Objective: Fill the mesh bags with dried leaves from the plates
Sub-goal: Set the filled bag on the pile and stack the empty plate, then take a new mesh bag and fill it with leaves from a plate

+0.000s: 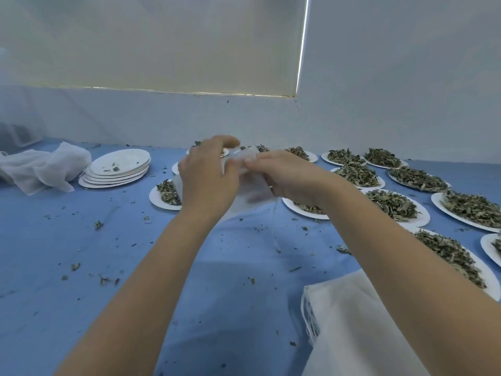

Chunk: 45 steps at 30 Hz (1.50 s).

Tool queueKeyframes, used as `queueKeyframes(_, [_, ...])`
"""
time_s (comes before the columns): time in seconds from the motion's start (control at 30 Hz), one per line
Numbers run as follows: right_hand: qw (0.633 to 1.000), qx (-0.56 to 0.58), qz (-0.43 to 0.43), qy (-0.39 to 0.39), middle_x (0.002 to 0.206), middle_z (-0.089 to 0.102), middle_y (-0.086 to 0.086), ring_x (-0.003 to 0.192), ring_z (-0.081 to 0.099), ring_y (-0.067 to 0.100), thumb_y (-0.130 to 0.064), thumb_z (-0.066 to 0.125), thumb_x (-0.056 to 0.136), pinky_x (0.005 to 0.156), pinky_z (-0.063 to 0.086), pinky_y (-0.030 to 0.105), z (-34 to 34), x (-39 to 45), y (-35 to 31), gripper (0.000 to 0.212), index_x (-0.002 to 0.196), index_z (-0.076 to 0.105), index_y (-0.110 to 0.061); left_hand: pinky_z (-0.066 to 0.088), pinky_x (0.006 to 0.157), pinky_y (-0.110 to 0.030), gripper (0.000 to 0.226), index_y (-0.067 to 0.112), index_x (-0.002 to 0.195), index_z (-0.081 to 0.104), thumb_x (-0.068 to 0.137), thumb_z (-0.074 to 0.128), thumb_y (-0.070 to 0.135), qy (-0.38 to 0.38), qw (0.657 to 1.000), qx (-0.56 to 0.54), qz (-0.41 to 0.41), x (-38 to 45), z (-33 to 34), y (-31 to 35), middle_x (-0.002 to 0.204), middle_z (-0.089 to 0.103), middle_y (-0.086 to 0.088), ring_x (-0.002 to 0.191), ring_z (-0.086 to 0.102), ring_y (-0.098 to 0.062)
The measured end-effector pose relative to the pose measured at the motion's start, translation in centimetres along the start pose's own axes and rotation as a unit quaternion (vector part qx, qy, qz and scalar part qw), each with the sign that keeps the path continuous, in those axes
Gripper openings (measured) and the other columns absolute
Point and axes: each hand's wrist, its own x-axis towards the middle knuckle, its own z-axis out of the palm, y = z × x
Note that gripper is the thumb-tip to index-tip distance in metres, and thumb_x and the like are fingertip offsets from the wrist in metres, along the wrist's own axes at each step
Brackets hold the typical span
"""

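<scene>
A thin white mesh bag [250,196] hangs above the blue table between both hands, blurred. My left hand [207,176] grips its left edge with curled fingers. My right hand [287,176] pinches its top edge near the middle. Several white plates heaped with dried leaves [390,204] lie to the right and behind the hands. One plate of leaves [165,195] lies partly hidden behind my left hand. A pile of flat mesh bags [349,329] lies at the near right, under my right forearm.
A stack of emptied white plates [116,169] stands at the far left. Beside it lies a crumpled white mesh heap [40,166]. Leaf crumbs are scattered over the blue cloth [108,253]. A white wall closes off the back.
</scene>
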Motion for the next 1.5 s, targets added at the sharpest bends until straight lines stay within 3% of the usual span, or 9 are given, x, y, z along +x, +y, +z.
queueKeyframes(0.07, [0.990,0.129,0.042,-0.041,0.112,0.056,0.028,0.100,0.058,0.040,-0.027,0.036,0.100,0.087,0.051,0.052,-0.2,0.3,0.0,0.046,0.124,0.047,0.010,0.022,0.103,-0.025,0.054,0.021,0.125,0.050,0.071,0.049,0.029,-0.042,0.997,0.008,0.060,-0.3,-0.6,-0.2,0.120,0.049,0.013,0.109,0.041,-0.006])
queueKeyframes(0.23, [0.945,0.284,0.043,-0.154,0.093,0.065,0.009,0.086,0.063,0.026,-0.035,0.028,0.094,0.072,0.052,0.036,-0.1,0.5,0.1,0.046,0.106,0.059,-0.003,0.015,0.113,-0.035,0.109,0.020,0.144,0.025,0.056,0.077,0.058,-0.176,0.977,0.065,0.106,-1.5,0.5,-0.5,0.146,0.028,0.007,0.132,0.021,-0.008])
queueKeyframes(0.43, [0.896,0.371,0.025,-0.241,0.123,0.056,0.019,0.113,0.055,0.034,-0.057,0.037,0.088,0.096,0.044,0.047,-0.9,0.0,0.0,0.073,0.126,0.050,0.004,0.019,0.107,-0.038,0.085,0.001,0.139,0.033,0.062,0.067,0.002,-0.092,0.962,0.170,0.193,-1.2,0.7,-1.4,0.128,0.048,-0.012,0.117,0.041,-0.029])
queueKeyframes(0.7, [0.888,0.406,0.099,-0.193,0.101,0.066,0.013,0.093,0.064,0.025,-0.059,0.037,0.091,0.083,0.053,0.033,0.9,0.3,-0.2,0.069,0.112,0.057,0.003,0.048,0.074,-0.040,0.073,-0.006,0.120,0.054,0.050,0.075,0.002,-0.075,0.951,0.222,0.203,-2.0,0.8,-1.0,0.098,0.061,-0.021,0.087,0.060,-0.039])
queueKeyframes(0.9, [0.874,0.418,0.099,-0.229,0.099,0.065,0.012,0.092,0.063,0.024,-0.063,0.038,0.089,0.080,0.053,0.030,3.3,2.4,-0.4,0.073,0.116,0.055,0.003,0.046,0.062,-0.034,0.063,-0.007,0.105,0.061,0.044,0.075,0.001,-0.052,0.933,0.296,0.199,-1.4,-0.8,-3.1,0.082,0.062,-0.017,0.068,0.060,-0.035])
queueKeyframes(1.03, [0.928,0.313,0.058,-0.192,0.080,0.068,0.006,0.079,0.065,0.022,-0.042,0.046,0.096,0.072,0.054,0.032,4.9,5.2,-1.2,0.040,0.087,0.066,-0.008,0.031,0.054,-0.030,0.045,-0.007,0.094,0.061,0.051,0.065,0.000,-0.028,0.928,0.334,0.163,-0.2,-2.9,-5.1,0.072,0.058,-0.018,0.058,0.055,-0.034])
queueKeyframes(1.17, [0.980,0.178,0.023,-0.081,0.079,0.070,0.006,0.071,0.067,0.020,-0.025,0.058,0.092,0.071,0.058,0.029,5.7,8.5,-1.6,0.019,0.092,0.067,-0.009,0.028,0.059,-0.034,0.046,-0.005,0.102,0.057,0.057,0.063,-0.001,-0.013,0.921,0.383,0.075,1.1,-5.7,-9.2,0.081,0.058,-0.020,0.070,0.054,-0.038])
queueKeyframes(1.33, [0.996,-0.067,0.012,0.061,0.088,0.069,0.005,0.074,0.064,0.017,-0.016,0.063,0.087,0.068,0.057,0.023,6.6,12.5,1.1,0.023,0.107,0.069,-0.005,0.028,0.063,-0.035,0.050,0.000,0.111,0.051,0.063,0.065,0.005,-0.052,0.903,0.427,-0.004,1.7,-7.1,-14.5,0.091,0.057,-0.017,0.081,0.053,-0.037])
queueKeyframes(1.5, [0.954,-0.296,0.025,0.044,0.133,0.054,0.002,0.121,0.049,0.017,-0.054,0.066,0.078,0.085,0.037,0.026,8.1,15.5,4.6,0.063,0.132,0.052,-0.024,0.029,0.070,-0.033,0.054,0.005,0.118,0.048,0.066,0.064,0.011,-0.088,0.894,0.439,-0.019,2.7,-6.1,-18.0,0.103,0.056,-0.011,0.097,0.052,-0.033])
